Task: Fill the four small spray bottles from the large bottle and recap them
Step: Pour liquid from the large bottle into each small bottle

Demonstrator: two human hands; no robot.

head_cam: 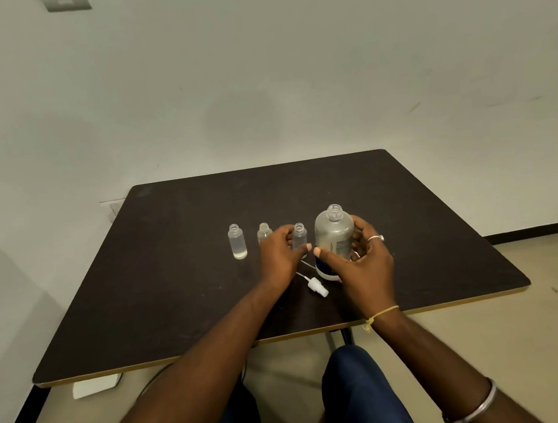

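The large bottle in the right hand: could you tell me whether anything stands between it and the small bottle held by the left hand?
Nothing visible does. The large bottle, uncapped in the right hand, stands directly beside the open small bottle that the left hand holds. A loose spray cap lies on the table nearer the person, out of the way.

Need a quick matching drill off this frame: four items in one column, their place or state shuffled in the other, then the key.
Column 1
1. large bottle
2. leftmost small bottle
3. spray cap
4. small bottle beside the large one

Column 2
A. lying on its side on the table, tube attached
B. standing alone, uncapped, no hand on it
C. uncapped, held by the right hand
D. uncapped, held by the left hand

Pairs: 1-C, 2-B, 3-A, 4-D
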